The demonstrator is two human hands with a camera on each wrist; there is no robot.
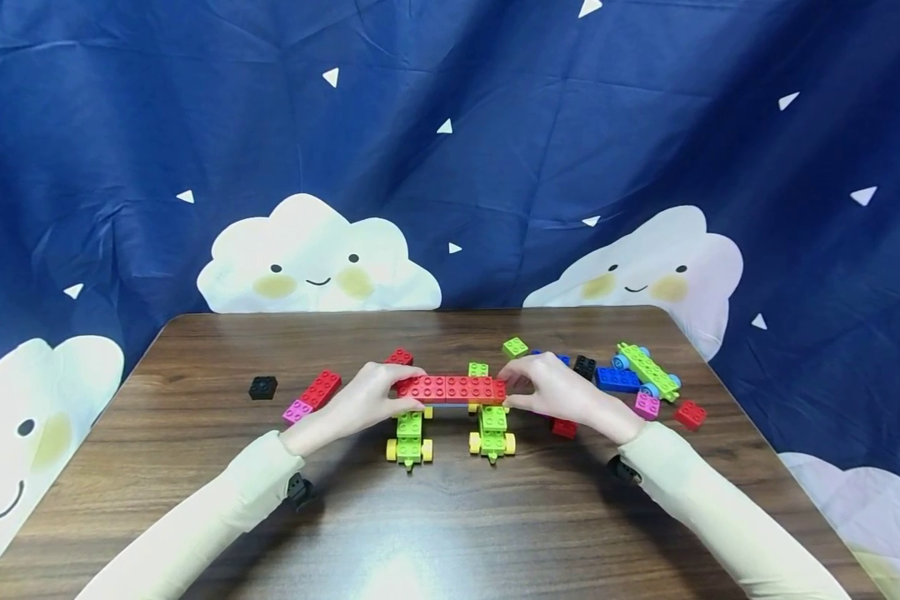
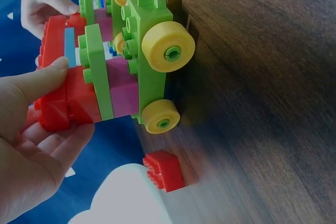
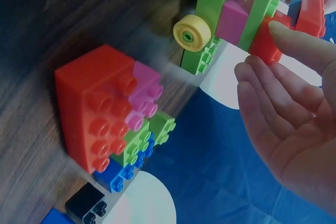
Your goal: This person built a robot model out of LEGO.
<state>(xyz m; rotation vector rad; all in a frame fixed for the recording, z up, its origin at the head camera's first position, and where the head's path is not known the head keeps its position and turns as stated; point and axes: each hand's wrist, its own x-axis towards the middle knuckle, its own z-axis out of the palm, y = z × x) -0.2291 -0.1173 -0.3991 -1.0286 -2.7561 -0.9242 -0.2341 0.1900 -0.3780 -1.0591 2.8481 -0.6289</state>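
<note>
A row of red bricks point(image 1: 450, 389) bridges two green wheeled bases with yellow wheels, the left base point(image 1: 409, 450) and the right base point(image 1: 492, 446). Between base and bridge are a purple block point(image 2: 122, 94), a green plate point(image 2: 100, 72) and a blue strip point(image 2: 70, 47). My left hand point(image 1: 371, 392) pinches the bridge's left end, thumb on the near side and fingers on the far side. At the opposite end my right hand point(image 1: 551, 385) holds the end red brick point(image 3: 270, 38) between thumb and fingertips.
On the left lie a black brick point(image 1: 263, 387), a red brick point(image 1: 321, 388) and a pink brick point(image 1: 297, 412). To the right are a green base with blue wheels point(image 1: 648, 371), a blue brick point(image 1: 617, 380), a red brick point(image 1: 691, 414) and several others. A blue curtain point(image 1: 450, 167) hangs behind the table.
</note>
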